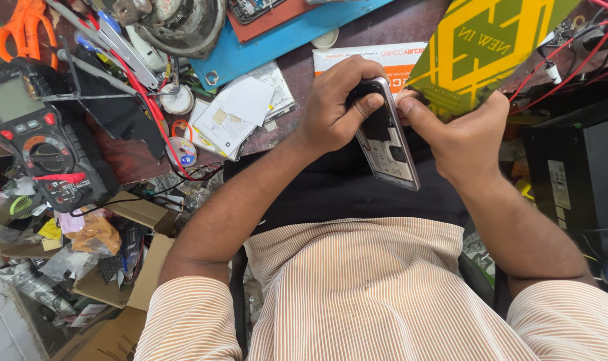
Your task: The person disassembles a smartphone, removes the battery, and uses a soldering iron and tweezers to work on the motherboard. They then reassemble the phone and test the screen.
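1. The left hand (334, 107) gripped the opened phone (386, 137) from its left side, fingers (364, 107) curled over the upper edge and pressed against the exposed back.
2. The right hand (461, 137) held the phone's right edge, its thumb and fingers pinching near the top.
3. The phone was held tilted above the person's lap, just in front of the counter (377, 30), internals facing up.
4. A yellow-green packet (484, 47) lay just beyond the right hand.
5. A multimeter (40, 140) sat well apart at the left, with orange scissors (23, 27) beyond it.
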`<action>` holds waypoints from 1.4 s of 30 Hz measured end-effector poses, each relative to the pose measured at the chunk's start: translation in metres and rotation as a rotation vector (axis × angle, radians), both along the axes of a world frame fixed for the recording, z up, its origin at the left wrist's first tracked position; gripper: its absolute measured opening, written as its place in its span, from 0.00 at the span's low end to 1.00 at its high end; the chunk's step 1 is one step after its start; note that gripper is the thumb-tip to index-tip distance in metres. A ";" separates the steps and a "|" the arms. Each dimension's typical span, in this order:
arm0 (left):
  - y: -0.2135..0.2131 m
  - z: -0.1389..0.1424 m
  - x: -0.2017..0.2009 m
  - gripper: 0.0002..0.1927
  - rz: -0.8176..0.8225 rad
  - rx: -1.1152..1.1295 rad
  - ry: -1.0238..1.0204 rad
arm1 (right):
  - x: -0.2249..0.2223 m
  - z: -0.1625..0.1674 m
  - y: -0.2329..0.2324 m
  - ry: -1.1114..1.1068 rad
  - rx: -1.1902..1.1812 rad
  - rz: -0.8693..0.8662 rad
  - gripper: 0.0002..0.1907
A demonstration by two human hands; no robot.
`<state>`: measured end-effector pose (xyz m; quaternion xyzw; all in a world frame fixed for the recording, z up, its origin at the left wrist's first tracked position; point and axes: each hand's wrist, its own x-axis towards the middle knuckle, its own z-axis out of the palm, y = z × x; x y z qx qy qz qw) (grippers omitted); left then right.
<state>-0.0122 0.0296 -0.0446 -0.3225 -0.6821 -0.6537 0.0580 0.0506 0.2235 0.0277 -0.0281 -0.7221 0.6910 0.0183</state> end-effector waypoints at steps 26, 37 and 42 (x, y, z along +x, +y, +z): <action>0.005 -0.023 0.000 0.21 -0.258 0.111 -0.139 | -0.029 -0.043 0.047 -0.499 -0.451 0.378 0.15; 0.006 -0.022 -0.002 0.22 -0.345 0.130 -0.182 | -0.033 -0.054 0.042 -0.535 -0.605 0.456 0.15; 0.007 -0.019 -0.001 0.22 -0.351 0.175 -0.232 | -0.031 -0.031 0.049 -0.367 -0.461 0.321 0.16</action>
